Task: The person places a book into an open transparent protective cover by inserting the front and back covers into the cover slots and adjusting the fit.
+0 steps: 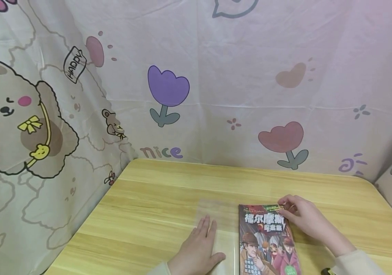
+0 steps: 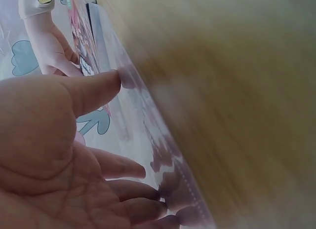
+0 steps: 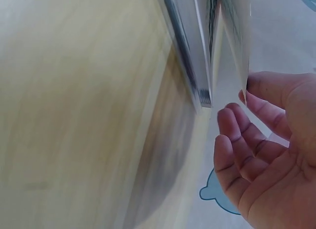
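A paperback book (image 1: 268,244) with a dark red illustrated cover and white Chinese title lies face up on the table. At its upper right corner my right hand (image 1: 305,217) pinches the front cover between thumb and index finger. In the right wrist view that cover (image 3: 236,36) stands lifted a little from the page block (image 3: 190,46); the other fingers curl loosely below. My left hand (image 1: 197,244) rests with fairly straight fingers on a clear plastic sheet (image 1: 228,233) left of the book. The left wrist view shows the thumb and fingertips touching this sheet (image 2: 170,162).
The wooden table (image 1: 141,214) reaches back to a printed cloth (image 1: 223,76) hanging behind it and along the left side. A small black and yellow object (image 1: 326,271) shows partly beside the right sleeve, at the bottom of the head view.
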A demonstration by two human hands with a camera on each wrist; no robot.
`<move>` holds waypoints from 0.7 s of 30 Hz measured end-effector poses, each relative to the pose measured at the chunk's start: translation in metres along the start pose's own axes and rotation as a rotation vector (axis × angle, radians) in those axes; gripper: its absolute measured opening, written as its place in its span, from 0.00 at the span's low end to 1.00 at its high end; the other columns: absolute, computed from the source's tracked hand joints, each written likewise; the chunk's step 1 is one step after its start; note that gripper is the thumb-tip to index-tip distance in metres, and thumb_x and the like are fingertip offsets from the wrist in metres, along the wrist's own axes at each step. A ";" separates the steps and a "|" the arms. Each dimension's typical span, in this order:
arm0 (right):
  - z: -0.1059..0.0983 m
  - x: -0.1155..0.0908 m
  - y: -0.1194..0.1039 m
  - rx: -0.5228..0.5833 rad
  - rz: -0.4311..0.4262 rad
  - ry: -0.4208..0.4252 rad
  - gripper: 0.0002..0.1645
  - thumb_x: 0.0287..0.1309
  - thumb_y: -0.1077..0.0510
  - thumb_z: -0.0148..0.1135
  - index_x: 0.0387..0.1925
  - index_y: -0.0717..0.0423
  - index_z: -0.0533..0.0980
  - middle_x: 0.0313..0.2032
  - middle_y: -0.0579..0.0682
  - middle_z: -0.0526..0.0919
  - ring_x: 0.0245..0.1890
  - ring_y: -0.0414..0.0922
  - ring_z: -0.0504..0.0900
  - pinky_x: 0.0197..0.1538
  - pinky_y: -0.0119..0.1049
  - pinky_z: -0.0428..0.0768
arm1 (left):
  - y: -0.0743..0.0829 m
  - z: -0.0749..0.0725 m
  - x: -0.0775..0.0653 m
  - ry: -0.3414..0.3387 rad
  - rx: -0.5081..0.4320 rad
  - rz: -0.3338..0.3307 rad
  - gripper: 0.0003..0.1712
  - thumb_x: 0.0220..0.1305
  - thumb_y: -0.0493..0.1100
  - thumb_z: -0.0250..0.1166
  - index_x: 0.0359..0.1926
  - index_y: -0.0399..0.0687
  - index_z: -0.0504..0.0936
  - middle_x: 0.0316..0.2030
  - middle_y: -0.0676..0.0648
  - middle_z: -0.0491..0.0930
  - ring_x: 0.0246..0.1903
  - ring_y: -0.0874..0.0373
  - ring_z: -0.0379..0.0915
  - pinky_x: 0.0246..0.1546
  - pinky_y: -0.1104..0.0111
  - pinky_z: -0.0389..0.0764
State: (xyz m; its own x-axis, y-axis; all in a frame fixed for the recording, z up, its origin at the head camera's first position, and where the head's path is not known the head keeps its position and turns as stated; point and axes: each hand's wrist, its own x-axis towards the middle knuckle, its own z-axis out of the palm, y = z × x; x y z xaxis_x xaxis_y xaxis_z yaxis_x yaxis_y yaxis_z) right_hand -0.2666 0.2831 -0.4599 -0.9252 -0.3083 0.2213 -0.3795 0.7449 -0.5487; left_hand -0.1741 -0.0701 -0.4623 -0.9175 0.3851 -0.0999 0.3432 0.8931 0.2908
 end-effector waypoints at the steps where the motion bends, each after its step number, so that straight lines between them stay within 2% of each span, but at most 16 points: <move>1: 0.000 0.000 0.000 0.005 0.001 0.000 0.15 0.63 0.56 0.76 0.49 0.55 0.84 0.35 0.40 0.85 0.33 0.30 0.80 0.40 0.30 0.85 | 0.000 0.000 0.000 -0.001 0.000 0.000 0.55 0.71 0.69 0.65 0.82 0.35 0.61 0.82 0.30 0.57 0.81 0.33 0.58 0.76 0.42 0.71; 7: -0.001 0.000 -0.004 0.050 0.020 -0.001 0.17 0.64 0.57 0.75 0.52 0.57 0.83 0.31 0.40 0.81 0.30 0.29 0.76 0.36 0.29 0.82 | -0.001 0.000 0.000 0.003 0.000 0.011 0.53 0.72 0.66 0.65 0.81 0.33 0.62 0.81 0.29 0.58 0.80 0.32 0.59 0.75 0.42 0.72; 11: -0.005 -0.001 -0.006 0.094 0.033 0.006 0.19 0.65 0.57 0.74 0.54 0.57 0.82 0.31 0.41 0.82 0.30 0.30 0.78 0.34 0.29 0.81 | -0.001 0.000 0.000 -0.005 -0.008 0.004 0.51 0.73 0.63 0.65 0.81 0.33 0.62 0.81 0.29 0.58 0.80 0.32 0.59 0.75 0.41 0.72; 16: -0.010 -0.002 -0.012 0.144 0.040 0.030 0.19 0.68 0.56 0.72 0.56 0.57 0.81 0.32 0.42 0.84 0.32 0.31 0.80 0.36 0.29 0.83 | 0.000 -0.001 0.000 -0.007 -0.023 0.002 0.49 0.74 0.61 0.66 0.80 0.33 0.62 0.82 0.29 0.57 0.81 0.33 0.57 0.75 0.41 0.72; 21: -0.013 -0.002 -0.022 0.169 0.013 0.060 0.18 0.69 0.55 0.72 0.56 0.55 0.80 0.33 0.41 0.85 0.32 0.31 0.82 0.38 0.29 0.84 | -0.002 -0.001 -0.003 -0.004 -0.064 0.001 0.55 0.71 0.66 0.66 0.81 0.31 0.61 0.82 0.29 0.55 0.82 0.33 0.56 0.77 0.41 0.69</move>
State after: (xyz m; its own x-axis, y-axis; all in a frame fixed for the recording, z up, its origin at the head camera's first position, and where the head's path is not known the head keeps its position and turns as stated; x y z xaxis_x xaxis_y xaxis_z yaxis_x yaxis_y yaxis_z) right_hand -0.2560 0.2749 -0.4383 -0.9306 -0.2596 0.2580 -0.3658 0.6368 -0.6787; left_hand -0.1723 -0.0729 -0.4613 -0.9162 0.3872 -0.1036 0.3304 0.8760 0.3514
